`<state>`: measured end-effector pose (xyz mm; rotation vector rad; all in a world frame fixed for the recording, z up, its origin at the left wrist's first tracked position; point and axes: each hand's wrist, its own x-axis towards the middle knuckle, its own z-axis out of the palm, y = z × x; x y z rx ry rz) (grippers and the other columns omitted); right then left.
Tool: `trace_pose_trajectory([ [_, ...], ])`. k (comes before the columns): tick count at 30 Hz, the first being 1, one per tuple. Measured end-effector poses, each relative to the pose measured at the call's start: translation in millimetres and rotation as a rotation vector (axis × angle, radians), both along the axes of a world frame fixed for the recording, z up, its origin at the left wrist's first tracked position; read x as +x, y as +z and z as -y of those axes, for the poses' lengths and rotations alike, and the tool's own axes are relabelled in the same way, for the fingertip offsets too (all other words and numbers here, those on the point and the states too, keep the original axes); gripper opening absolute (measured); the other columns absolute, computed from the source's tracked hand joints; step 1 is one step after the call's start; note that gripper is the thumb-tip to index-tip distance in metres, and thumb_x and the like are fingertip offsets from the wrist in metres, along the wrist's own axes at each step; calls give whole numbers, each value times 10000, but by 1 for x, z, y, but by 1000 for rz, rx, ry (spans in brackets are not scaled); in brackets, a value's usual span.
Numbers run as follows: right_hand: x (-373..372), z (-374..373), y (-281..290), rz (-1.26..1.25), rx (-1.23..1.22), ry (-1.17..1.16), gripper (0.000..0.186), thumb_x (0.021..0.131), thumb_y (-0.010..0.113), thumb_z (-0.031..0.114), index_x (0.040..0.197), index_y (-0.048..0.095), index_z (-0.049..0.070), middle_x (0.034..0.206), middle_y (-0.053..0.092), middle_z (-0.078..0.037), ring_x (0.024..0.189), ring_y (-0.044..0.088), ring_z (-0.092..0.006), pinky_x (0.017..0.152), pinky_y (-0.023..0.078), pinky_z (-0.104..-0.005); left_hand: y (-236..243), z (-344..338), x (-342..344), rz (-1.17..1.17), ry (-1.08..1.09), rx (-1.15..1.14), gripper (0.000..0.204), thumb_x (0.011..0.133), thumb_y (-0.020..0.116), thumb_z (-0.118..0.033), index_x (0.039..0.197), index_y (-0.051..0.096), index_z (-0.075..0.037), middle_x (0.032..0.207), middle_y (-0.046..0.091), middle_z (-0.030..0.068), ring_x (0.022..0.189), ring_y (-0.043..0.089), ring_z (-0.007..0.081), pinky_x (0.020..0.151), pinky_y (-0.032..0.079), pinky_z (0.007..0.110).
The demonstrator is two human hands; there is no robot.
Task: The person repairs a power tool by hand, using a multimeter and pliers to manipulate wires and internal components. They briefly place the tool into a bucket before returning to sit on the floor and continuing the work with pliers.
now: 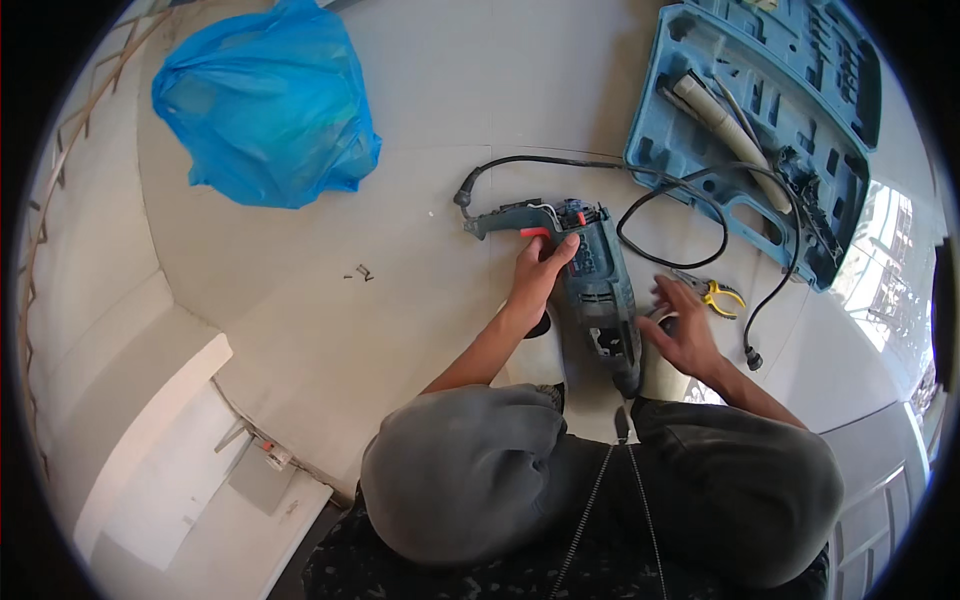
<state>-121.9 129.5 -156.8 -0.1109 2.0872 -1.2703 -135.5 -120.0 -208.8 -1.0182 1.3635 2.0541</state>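
Observation:
A dark teal power drill point(600, 290) lies between my knees, its handle pointing to the far left and its chuck toward me. The handle's shell is open at the back, with wires and a red part showing beside the red trigger. My left hand point(540, 275) grips the drill where the handle meets the body, thumb on top; its other fingers are partly hidden. Just right of the drill body, my right hand point(685, 335) is held with fingers apart and nothing in it. Pliers with yellow handles point(722, 297) lie on the floor beside its fingertips.
Several small screws point(362, 272) lie on the tiled floor point(400, 220) to the left. A blue plastic bag point(270, 110) stands at the far left. An open blue tool case point(690, 120) holds a tube and loose parts. The black power cord point(560, 158) loops toward the case.

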Motion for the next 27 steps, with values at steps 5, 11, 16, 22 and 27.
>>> trace_pose_trajectory([
  [5, 9, 30, -46, 226, -32, -75, 928, 684, 760, 439, 1305, 370, -130, 1178, 518, -269, 1070, 546, -352, 938, 417, -406, 10, -7, -1, -24, -65, 62, 392, 850, 701, -304, 1118, 540, -68, 1012, 571, 8, 928, 538, 94, 823, 437, 278],
  [11, 13, 33, 4, 200, -66, -70, 887, 574, 842, 322, 1240, 412, -75, 1110, 511, -223, 1029, 543, -316, 895, 438, -380, 39, -4, 14, -211, -202, 168, 452, 789, 766, -237, 1142, 539, -68, 1059, 580, 10, 982, 536, 110, 877, 431, 311],
  [16, 42, 27, 33, 35, 21, -91, 930, 497, 873, 334, 1200, 381, -23, 1059, 531, -200, 973, 566, -347, 858, 453, -403, 75, -7, 26, -429, -250, 288, 578, 651, 861, -125, 1119, 536, -31, 1124, 590, 72, 1068, 555, 176, 928, 452, 339],
  [22, 35, 12, 50, -205, -126, 151, 914, 518, 879, 380, 1174, 387, -23, 1020, 516, -195, 903, 580, -388, 766, 476, -431, 82, -2, 37, -591, -421, 400, 878, 512, 901, -71, 1275, 468, -55, 1246, 523, 156, 1172, 512, 252, 990, 426, 383],
  [27, 35, 15, 46, -285, -93, 221, 852, 552, 875, 424, 1114, 417, -22, 997, 498, -183, 856, 584, -390, 713, 493, -453, 82, -6, 36, -505, -322, 534, 1010, 467, 927, -108, 1321, 390, -76, 1233, 516, 173, 1155, 524, 253, 980, 434, 382],
])
